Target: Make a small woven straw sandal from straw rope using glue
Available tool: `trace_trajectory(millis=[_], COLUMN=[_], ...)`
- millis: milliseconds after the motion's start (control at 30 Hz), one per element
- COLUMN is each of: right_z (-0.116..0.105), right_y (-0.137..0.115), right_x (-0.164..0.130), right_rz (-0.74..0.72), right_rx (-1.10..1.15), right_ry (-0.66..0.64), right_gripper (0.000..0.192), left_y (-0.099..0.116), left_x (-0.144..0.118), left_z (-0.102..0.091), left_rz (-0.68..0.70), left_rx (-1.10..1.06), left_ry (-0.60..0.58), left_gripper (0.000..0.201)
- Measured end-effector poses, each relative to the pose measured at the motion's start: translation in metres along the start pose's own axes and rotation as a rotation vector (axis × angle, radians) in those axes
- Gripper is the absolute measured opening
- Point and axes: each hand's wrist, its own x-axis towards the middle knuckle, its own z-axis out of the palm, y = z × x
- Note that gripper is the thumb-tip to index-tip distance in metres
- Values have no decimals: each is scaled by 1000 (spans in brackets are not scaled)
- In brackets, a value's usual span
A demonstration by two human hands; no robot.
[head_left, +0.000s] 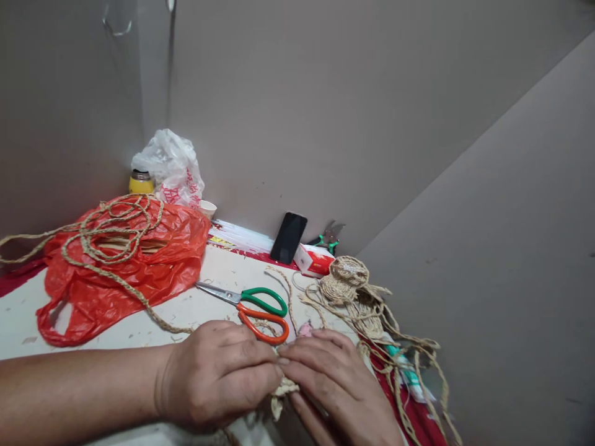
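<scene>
My left hand [223, 371] and my right hand [335, 383] meet at the near middle of the table, fingertips touching. Both are closed on a small piece of braided straw cord [284, 389], most of which their fingers cover. Just beyond them lie scissors [237, 300] with one green and one orange handle, blades pointing left. A long straw braid [134, 288] runs from a loose coil on a red plastic bag [186, 241] down behind my left hand. Something small and pink [305, 329] shows past my right fingers.
Coiled straw pieces [348, 282] with trailing cords lie at the right edge. Along the grey wall stand a phone [289, 238], green-handled pliers [331, 237], a red-and-white packet [318, 261], a paper cup [207, 209], a yellow jar [141, 183] and a white plastic bag [170, 158]. Straw scraps litter the tabletop.
</scene>
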Motion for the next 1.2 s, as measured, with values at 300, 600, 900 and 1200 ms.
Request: trace_trajectory(millis=[300, 600, 900, 1200], right_z=[-3, 4, 13, 36], right_y=[6, 10, 1, -14], right_x=[-8, -12, -21, -24], right_rz=[75, 17, 277, 519], right_rx=[-88, -130, -5, 176], right_ry=[79, 142, 251, 438], right_gripper=[41, 46, 56, 54], left_y=[-3, -7, 16, 15], left_x=[-9, -7, -2, 17], left_z=[-3, -9, 6, 9], left_rz=[-29, 27, -710, -1224], left_rx=[-24, -34, -388, -997], left_ry=[-31, 93, 305, 450], left_gripper=[29, 32, 18, 19])
